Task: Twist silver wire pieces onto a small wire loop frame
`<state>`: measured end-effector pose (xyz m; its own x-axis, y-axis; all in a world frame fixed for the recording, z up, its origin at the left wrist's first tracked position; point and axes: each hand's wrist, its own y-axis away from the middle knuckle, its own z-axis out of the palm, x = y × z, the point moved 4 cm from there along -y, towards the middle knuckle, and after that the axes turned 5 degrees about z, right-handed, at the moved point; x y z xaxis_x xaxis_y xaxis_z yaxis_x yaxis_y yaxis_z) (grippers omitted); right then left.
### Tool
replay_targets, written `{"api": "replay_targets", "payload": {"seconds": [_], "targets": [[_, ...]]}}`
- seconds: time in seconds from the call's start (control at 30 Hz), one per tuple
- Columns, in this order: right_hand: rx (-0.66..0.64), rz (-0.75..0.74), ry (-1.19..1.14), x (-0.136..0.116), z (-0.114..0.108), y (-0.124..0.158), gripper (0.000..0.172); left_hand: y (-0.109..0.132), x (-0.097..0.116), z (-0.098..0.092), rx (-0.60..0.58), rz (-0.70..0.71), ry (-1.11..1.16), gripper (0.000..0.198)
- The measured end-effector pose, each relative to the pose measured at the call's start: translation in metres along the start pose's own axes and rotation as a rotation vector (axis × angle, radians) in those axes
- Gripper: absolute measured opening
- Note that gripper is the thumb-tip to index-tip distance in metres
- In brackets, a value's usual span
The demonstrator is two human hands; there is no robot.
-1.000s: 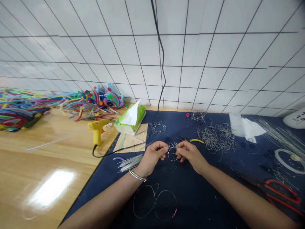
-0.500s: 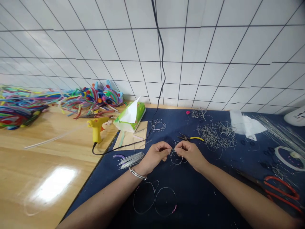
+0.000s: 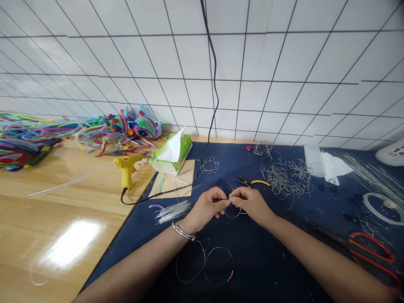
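Over the dark blue cloth, my left hand point(image 3: 210, 206) pinches a thin wire ring point(image 3: 232, 213) between thumb and fingers. A silver bangle point(image 3: 183, 231) circles that wrist. My right hand point(image 3: 252, 204) pinches the same wire piece from the other side, its fingertips touching or nearly touching those of my left hand. The ring hangs just below the fingertips, with loose wire ends around it. What exactly lies between the fingertips is too small to tell. Nearer to me lie two larger wire hoops point(image 3: 232, 259), with small pink beads on the right one.
Pliers point(image 3: 259, 182) lie behind my right hand, a wire flower point(image 3: 210, 165) behind my left. Tangled wire point(image 3: 284, 179) and red-handled scissors point(image 3: 372, 248) are at the right. Cut wires point(image 3: 173, 211), a tissue pack point(image 3: 173, 153) and a yellow glue gun point(image 3: 128, 168) with a black cord are at the left.
My hands have come closer together, the left fingertips shifting slightly right and the right ones slightly left. Less of the wire ring shows between them.
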<state>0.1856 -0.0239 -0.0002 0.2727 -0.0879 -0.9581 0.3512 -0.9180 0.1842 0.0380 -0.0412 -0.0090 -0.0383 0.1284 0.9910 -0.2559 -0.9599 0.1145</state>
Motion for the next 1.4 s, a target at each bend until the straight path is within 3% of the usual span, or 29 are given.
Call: {"api": "replay_targets", "payload": {"seconds": [0.4,0.53,0.7,0.83,1.07,1.4], "targets": [[0.05,0.106,-0.279,0.006,-0.006,-0.003,0.031,-0.002,0.005,-0.012,0.22,0.093,0.12,0.02],[0.131,0.078,-0.307,0.007,-0.007,-0.002,0.028,-0.001,0.009,-0.015,0.274,0.133,0.172,0.019],[0.105,0.045,-0.22,0.005,0.0,0.001,0.02,0.001,0.012,-0.015,0.316,0.138,0.211,0.023],[0.074,0.055,-0.263,0.001,0.006,0.003,0.021,0.004,0.014,-0.014,0.316,0.12,0.224,0.028],[0.02,0.157,-0.498,0.002,0.013,0.008,0.023,0.008,0.01,-0.008,0.269,0.119,0.231,0.021],[-0.001,0.257,-0.74,0.003,0.012,0.037,0.027,0.019,0.001,0.008,0.164,0.035,0.267,0.022]]}}
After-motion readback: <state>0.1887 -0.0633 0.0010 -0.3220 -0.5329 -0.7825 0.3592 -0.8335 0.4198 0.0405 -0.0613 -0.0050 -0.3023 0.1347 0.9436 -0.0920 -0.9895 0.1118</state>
